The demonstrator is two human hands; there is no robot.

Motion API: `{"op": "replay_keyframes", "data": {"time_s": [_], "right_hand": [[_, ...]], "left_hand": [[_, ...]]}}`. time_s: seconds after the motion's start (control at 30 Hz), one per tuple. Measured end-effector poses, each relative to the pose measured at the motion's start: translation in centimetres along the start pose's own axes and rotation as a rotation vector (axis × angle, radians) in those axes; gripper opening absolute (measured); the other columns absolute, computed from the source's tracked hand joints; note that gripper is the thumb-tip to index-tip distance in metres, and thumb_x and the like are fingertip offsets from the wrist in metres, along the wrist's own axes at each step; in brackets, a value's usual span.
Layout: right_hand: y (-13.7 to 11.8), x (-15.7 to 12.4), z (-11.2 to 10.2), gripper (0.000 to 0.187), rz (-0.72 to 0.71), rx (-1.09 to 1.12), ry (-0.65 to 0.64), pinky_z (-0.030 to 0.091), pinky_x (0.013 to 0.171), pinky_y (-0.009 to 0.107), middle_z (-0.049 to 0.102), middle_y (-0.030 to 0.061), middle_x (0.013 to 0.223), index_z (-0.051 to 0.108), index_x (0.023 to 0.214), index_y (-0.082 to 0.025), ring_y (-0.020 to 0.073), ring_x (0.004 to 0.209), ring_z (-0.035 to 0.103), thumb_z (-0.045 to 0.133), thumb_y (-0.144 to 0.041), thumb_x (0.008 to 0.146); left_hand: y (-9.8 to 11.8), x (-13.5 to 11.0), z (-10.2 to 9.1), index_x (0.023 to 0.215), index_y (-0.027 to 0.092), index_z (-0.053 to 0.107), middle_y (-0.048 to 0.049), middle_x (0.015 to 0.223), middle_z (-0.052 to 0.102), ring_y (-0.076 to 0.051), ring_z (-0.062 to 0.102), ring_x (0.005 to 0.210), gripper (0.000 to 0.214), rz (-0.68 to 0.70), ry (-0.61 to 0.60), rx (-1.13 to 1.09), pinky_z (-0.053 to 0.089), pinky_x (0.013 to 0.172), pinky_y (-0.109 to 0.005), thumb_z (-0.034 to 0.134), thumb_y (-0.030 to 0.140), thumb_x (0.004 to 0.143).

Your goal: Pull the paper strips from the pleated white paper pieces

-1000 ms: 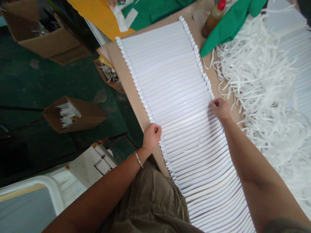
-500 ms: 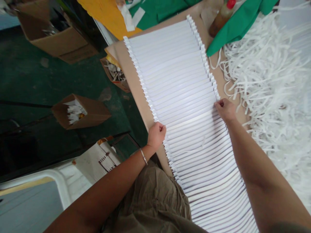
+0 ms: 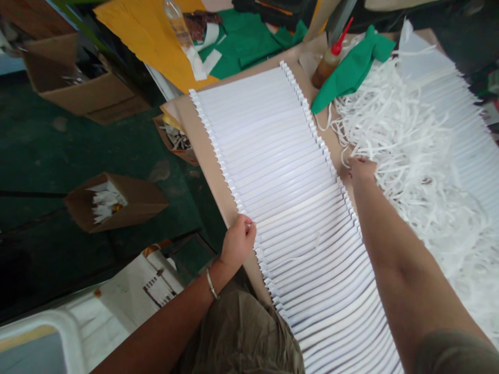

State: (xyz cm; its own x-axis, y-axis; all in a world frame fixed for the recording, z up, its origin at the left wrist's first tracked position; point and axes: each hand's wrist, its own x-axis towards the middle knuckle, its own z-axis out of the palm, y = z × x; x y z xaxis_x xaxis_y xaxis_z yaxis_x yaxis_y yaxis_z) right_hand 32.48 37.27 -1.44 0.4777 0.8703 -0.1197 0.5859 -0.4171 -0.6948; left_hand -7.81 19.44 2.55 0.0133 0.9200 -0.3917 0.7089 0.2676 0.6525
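A long row of overlapping white sheets [image 3: 273,150] with small folded tabs along both sides runs down the table. My left hand [image 3: 238,239] is closed at its left edge, fingertips pinched at the end of a brighter white strip [image 3: 298,206] lying across the row. My right hand [image 3: 362,170] has its fingers curled at the near left edge of a heap of loose white strips [image 3: 413,150], just off the row's right side. Whatever lies between those fingers is hidden.
A bottle with a red nozzle [image 3: 326,66] and green cloth [image 3: 351,72] are by the heap. Yellow material [image 3: 136,36] and a clear bottle [image 3: 178,25] lie at the far end. Cardboard boxes [image 3: 144,202] stand on the floor at left. More layered sheets [image 3: 463,119] are at right.
My right hand has left the row's right edge and moved over to the heap of strips. My left hand stays pinched at the left edge. The view has shifted.
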Motion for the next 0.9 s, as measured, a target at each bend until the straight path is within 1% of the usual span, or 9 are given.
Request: {"op": "replay_keyframes", "data": {"time_s": [0.13,0.3,0.37,0.5,0.6,0.67,0.77,0.83,0.9], "right_hand": [[-0.5,-4.5,-0.5,0.033,0.297,0.471,0.005,0.027,0.038,0.025,0.030,-0.0089,0.047,0.040,0.064,-0.027,0.0096,0.041,0.030,0.068,-0.042,0.069],[-1.5,-18.0,-1.5,0.034,0.617,0.910,-0.275,0.021,0.035,0.019,0.034,-0.0112,0.050,0.059,0.083,-0.020,0.0043,0.040,0.025,0.080,-0.037,0.062],[-2.4,-23.5,-1.0,0.034,0.755,1.023,-0.311,0.020,0.035,0.018,0.034,-0.0117,0.051,0.061,0.086,-0.019,0.0033,0.041,0.024,0.082,-0.034,0.064],[-4.8,-31.0,0.5,0.032,0.810,1.097,-0.391,0.020,0.037,0.018,0.036,-0.0099,0.052,0.052,0.069,-0.019,0.0032,0.042,0.023,0.078,-0.037,0.071],[-6.3,-32.8,0.0,0.032,0.628,0.869,-0.450,0.027,0.041,0.022,0.045,-0.0053,0.055,0.054,0.067,-0.019,0.0066,0.045,0.032,0.069,-0.044,0.080],[-7.2,-32.3,-1.0,0.027,0.323,0.534,-0.398,0.039,0.050,0.028,0.057,0.0002,0.064,0.065,0.077,-0.020,0.0119,0.054,0.046,0.062,-0.044,0.087],[-7.9,-29.9,-2.2,0.027,-0.239,0.077,-0.293,0.048,0.083,0.040,0.070,0.0087,0.099,0.071,0.109,-0.024,0.0237,0.094,0.061,0.056,-0.040,0.092],[-7.9,-27.5,-2.4,0.030,-0.458,-0.068,-0.380,0.044,0.095,0.045,0.072,0.0090,0.106,0.069,0.117,-0.025,0.0260,0.106,0.060,0.054,-0.038,0.094],[-7.3,-25.0,-2.4,0.029,-0.516,-0.118,-0.561,0.046,0.090,0.041,0.074,0.0068,0.092,0.072,0.106,-0.024,0.0231,0.093,0.064,0.051,-0.040,0.096]], "left_hand": [[0.7,0.0,0.1,0.086,0.023,0.054,0.0060,0.057,0.049,-0.013,0.049,0.052,0.008,0.042,-0.050,-0.069,0.034,0.055,-0.024,0.050,0.029,0.089],[4.6,-0.5,3.2,0.081,0.020,0.062,0.0039,0.061,0.056,-0.012,0.054,0.057,0.017,0.111,-0.247,-0.306,0.039,0.057,-0.022,0.050,0.028,0.089],[6.8,-0.9,5.1,0.084,0.019,0.065,0.0011,0.070,0.064,-0.013,0.060,0.066,0.017,0.126,-0.290,-0.415,0.045,0.062,-0.023,0.052,0.029,0.089],[9.4,-1.0,7.3,0.080,0.016,0.066,-0.0012,0.073,0.068,-0.014,0.062,0.070,0.015,0.108,-0.364,-0.485,0.048,0.065,-0.024,0.060,0.029,0.083],[9.3,-0.8,6.6,0.070,0.017,0.062,0.0017,0.062,0.062,-0.013,0.057,0.061,0.015,0.101,-0.412,-0.423,0.043,0.058,-0.022,0.058,0.024,0.082],[8.8,-0.7,5.4,0.070,0.017,0.063,0.0021,0.060,0.062,-0.012,0.056,0.059,0.016,0.125,-0.420,-0.345,0.042,0.057,-0.022,0.057,0.024,0.083],[8.2,-0.7,3.5,0.071,0.018,0.065,0.0013,0.056,0.061,-0.013,0.055,0.055,0.023,0.197,-0.458,-0.220,0.040,0.056,-0.024,0.055,0.031,0.086],[7.7,-0.6,2.5,0.069,0.018,0.065,0.0007,0.056,0.062,-0.013,0.055,0.055,0.027,0.241,-0.484,-0.205,0.039,0.054,-0.024,0.054,0.034,0.088],[6.8,-0.4,1.5,0.070,0.018,0.065,0.0012,0.056,0.062,-0.013,0.055,0.053,0.026,0.223,-0.497,-0.249,0.038,0.052,-0.022,0.055,0.034,0.087]]}}
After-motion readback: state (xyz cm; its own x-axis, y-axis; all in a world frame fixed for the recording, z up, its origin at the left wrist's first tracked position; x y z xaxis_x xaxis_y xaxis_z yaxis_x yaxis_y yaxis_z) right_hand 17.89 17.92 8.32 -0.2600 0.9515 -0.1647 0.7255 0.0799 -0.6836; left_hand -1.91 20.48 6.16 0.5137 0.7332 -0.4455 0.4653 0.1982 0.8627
